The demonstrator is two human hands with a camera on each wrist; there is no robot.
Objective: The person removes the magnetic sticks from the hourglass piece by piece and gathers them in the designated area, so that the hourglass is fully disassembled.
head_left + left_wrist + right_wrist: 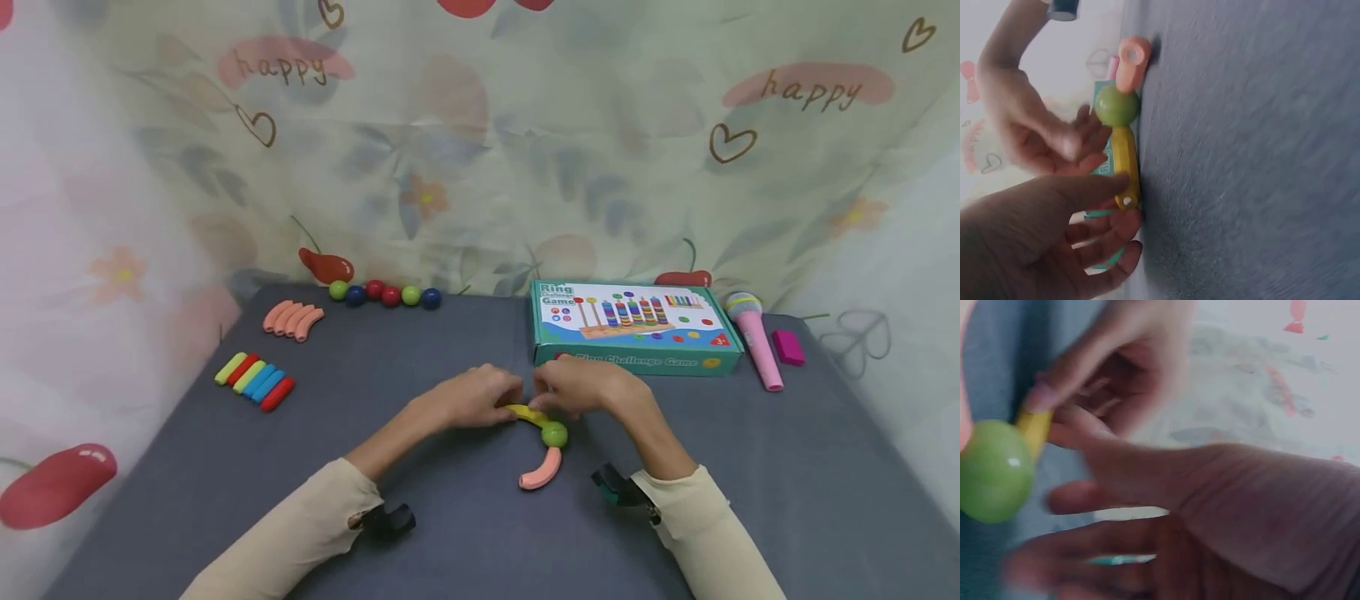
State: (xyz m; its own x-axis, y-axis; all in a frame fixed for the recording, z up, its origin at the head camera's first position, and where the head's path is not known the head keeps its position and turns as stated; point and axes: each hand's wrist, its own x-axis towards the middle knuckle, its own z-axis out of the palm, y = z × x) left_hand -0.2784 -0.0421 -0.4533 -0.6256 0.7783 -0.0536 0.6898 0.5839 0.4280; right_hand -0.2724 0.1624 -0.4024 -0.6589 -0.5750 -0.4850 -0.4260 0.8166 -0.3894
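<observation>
A yellow stick (528, 413), a green ball (554, 434) and a curved pink piece (542, 473) lie end to end in a chain on the grey table. My left hand (478, 395) pinches the free end of the yellow stick between thumb and fingers; a small hole shows in that end in the left wrist view. Beside the same stick, my right hand (588, 385) hovers with fingers spread and nothing gripped. In the right wrist view its fingers are blurred, apart from the green ball (996, 472).
Behind the hands stands a Ring Challenge Game box (637, 360), with a pink toy microphone (761, 346) and a magenta block (788, 347) to its right. At the left are several coloured sticks (255, 381), curved pink pieces (292, 320) and, farther back, a row of balls (391, 296).
</observation>
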